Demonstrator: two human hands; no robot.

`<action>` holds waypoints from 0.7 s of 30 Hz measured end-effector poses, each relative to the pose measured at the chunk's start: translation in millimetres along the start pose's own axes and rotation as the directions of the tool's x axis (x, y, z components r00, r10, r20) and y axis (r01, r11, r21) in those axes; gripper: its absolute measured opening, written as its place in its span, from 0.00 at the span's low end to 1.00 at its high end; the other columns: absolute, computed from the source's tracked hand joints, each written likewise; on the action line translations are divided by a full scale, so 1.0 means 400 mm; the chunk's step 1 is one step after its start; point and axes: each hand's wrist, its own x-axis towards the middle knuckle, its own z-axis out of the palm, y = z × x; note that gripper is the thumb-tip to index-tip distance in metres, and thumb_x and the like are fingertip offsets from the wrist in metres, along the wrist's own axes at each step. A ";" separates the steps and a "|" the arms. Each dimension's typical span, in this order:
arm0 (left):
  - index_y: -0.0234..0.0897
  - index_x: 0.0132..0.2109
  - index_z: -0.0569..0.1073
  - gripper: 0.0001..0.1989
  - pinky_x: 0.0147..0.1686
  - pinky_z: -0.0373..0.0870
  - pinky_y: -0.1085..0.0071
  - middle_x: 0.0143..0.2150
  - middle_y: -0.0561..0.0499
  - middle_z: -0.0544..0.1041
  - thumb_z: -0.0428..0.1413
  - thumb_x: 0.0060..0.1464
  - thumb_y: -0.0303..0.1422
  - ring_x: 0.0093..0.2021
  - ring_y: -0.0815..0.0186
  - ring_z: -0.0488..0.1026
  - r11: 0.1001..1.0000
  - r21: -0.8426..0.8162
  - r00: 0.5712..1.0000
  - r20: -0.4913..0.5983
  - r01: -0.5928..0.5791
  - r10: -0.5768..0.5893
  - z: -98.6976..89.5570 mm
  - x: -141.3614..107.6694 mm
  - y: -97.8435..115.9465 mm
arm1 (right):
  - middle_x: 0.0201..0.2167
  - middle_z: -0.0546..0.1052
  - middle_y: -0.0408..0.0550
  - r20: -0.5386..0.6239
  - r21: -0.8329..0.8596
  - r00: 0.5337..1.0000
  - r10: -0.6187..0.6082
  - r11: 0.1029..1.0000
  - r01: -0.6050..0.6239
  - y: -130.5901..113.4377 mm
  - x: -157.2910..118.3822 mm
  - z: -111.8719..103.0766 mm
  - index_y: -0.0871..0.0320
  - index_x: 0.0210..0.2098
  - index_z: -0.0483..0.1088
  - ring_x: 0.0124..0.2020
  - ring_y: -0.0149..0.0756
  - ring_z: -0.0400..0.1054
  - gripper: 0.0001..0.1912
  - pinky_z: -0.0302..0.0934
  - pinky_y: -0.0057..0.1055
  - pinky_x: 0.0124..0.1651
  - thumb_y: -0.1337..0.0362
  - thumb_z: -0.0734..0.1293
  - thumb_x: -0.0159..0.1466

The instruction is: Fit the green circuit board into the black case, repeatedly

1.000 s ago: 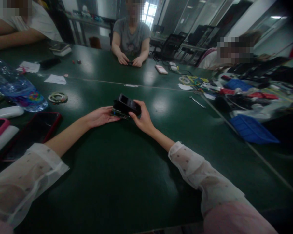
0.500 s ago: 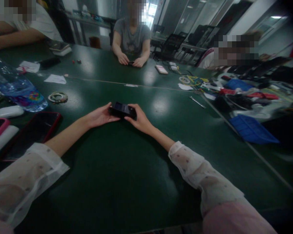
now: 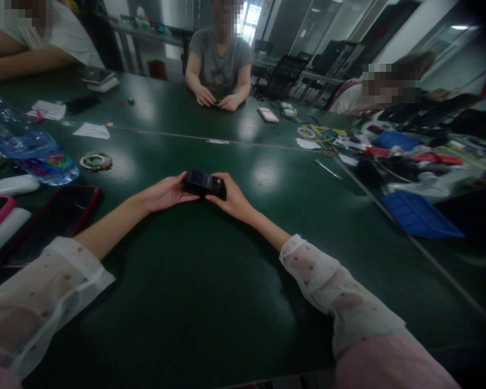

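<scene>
A small black device (image 3: pixel 204 183) with a dark screen and marks on its face is held between both hands over the green table (image 3: pixel 178 286). My left hand (image 3: pixel 166 193) grips its left end, with the thumb at the upper edge and the fingers along the lower edge. On the other end, my right hand (image 3: pixel 230 197) is closed, its fingers at the upper side and the thumb below. The device's underside is hidden.
At the left lie a water bottle (image 3: pixel 44 156), bangles (image 3: pixel 96 161), a white case (image 3: pixel 17 185) and a red-edged phone (image 3: pixel 56 221). Right are a wrench (image 3: pixel 328 169), a blue tray (image 3: pixel 421 214) and cables (image 3: pixel 324 134). A person (image 3: pixel 218 65) sits opposite.
The device has tilted very slightly in my hands, so its face shows a little more clearly. Both hands keep nearly the same place.
</scene>
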 end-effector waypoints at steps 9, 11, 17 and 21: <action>0.31 0.55 0.74 0.15 0.63 0.68 0.53 0.53 0.39 0.80 0.50 0.70 0.35 0.57 0.56 0.77 1.000 -0.008 1.000 -0.006 0.000 0.000 0.000 0.001 -0.002 | 0.53 0.71 0.56 -0.011 0.033 1.000 -0.015 0.999 0.016 0.020 -0.001 0.008 0.54 0.59 0.59 0.54 0.49 0.68 0.29 0.64 0.48 0.57 0.50 0.70 0.65; 0.32 0.56 0.74 0.15 0.63 0.68 0.53 0.53 0.39 0.80 0.51 0.70 0.35 0.58 0.56 0.76 1.000 -0.003 1.000 -0.014 -0.001 0.001 0.002 0.000 -0.002 | 0.53 0.70 0.56 -0.006 0.036 1.000 -0.001 0.999 0.002 0.020 -0.002 0.008 0.54 0.59 0.58 0.54 0.49 0.68 0.29 0.64 0.48 0.57 0.50 0.70 0.65; 0.34 0.56 0.74 0.15 0.65 0.66 0.53 0.53 0.40 0.79 0.52 0.69 0.36 0.60 0.55 0.74 1.000 0.003 1.000 -0.028 -0.011 0.011 0.002 0.000 -0.002 | 0.55 0.70 0.55 -0.002 0.080 1.000 0.006 0.997 -0.005 0.011 -0.002 0.002 0.52 0.58 0.58 0.55 0.48 0.68 0.28 0.64 0.47 0.58 0.53 0.71 0.64; 0.33 0.56 0.74 0.15 0.64 0.67 0.53 0.54 0.39 0.79 0.51 0.69 0.35 0.60 0.55 0.74 1.000 0.003 1.000 -0.024 -0.006 0.006 0.001 0.000 -0.001 | 0.55 0.70 0.55 0.004 0.086 1.000 0.029 0.996 -0.029 0.008 0.000 0.002 0.52 0.58 0.58 0.55 0.49 0.68 0.28 0.64 0.48 0.58 0.55 0.72 0.64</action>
